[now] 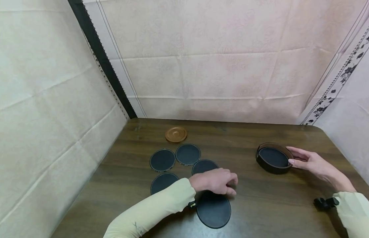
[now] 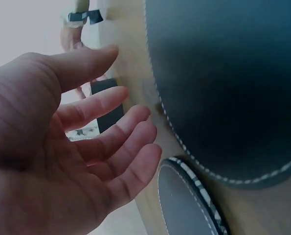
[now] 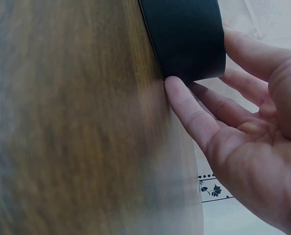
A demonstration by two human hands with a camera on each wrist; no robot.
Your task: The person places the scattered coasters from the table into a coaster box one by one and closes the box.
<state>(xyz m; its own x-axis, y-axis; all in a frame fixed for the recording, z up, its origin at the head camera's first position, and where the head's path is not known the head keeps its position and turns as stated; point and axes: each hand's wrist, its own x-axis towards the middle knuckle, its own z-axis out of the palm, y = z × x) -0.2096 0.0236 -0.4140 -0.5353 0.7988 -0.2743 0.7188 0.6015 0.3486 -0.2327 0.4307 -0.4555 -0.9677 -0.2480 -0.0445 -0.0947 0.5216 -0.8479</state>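
Observation:
A round black coaster holder [image 1: 273, 169] with a brown inner wall stands on the right side of the table, a dark coaster [image 1: 273, 156] lying inside it. My right hand [image 1: 318, 167] grips the holder's right side, thumb at the rim; the right wrist view shows fingers against its black outer wall [image 3: 187, 41]. Left of centre, my left hand [image 1: 216, 180] hovers over the coasters with loosely bent fingers and nothing in them. Just below it lies a black stitched coaster [image 1: 214, 211], large in the left wrist view. Part of another coaster [image 1: 203, 166] is hidden behind that hand.
More round dark coasters lie to the left, among them one at the back [image 1: 188, 154], one farther left [image 1: 162, 160] and one partly under the left sleeve [image 1: 163, 182]. A brown round lid-like disc [image 1: 176, 134] sits near the table's [image 1: 247, 138] back edge. Cloth walls surround the table.

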